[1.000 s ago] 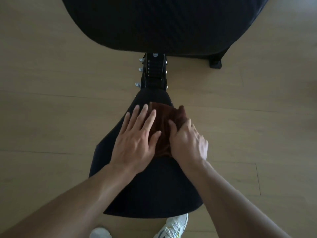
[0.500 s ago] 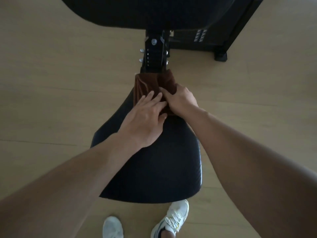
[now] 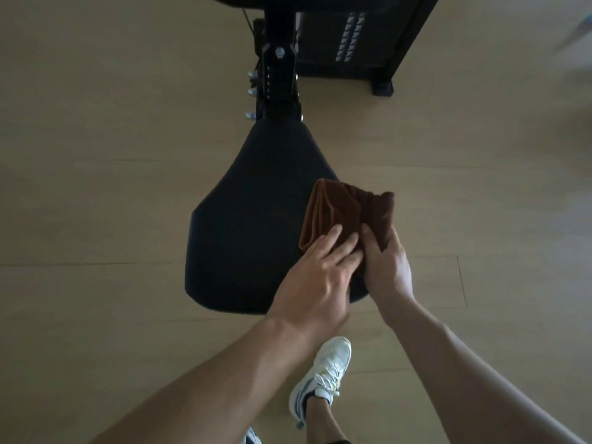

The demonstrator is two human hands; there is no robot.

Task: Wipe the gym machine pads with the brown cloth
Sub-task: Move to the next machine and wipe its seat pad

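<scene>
A black seat pad (image 3: 253, 219) of the gym machine fills the middle of the view, narrow at the far end and wide toward me. A folded brown cloth (image 3: 339, 213) lies on its right side and hangs over the right edge. My left hand (image 3: 320, 277) presses flat on the cloth's near part with fingers spread. My right hand (image 3: 386, 264) grips the cloth's right portion, thumb on top. The pad's near right corner is hidden under my hands.
A black metal post with bolts (image 3: 277, 81) joins the seat to the machine frame (image 3: 352, 40) at the top. Another black pad's edge (image 3: 256, 0) shows at the top. Light wooden floor surrounds the seat. My white shoe (image 3: 320, 379) stands on the floor below the pad.
Both hands slid the cloth from the seat's narrow far tip back toward me and over to the right edge. The view shifted, showing more of the frame.
</scene>
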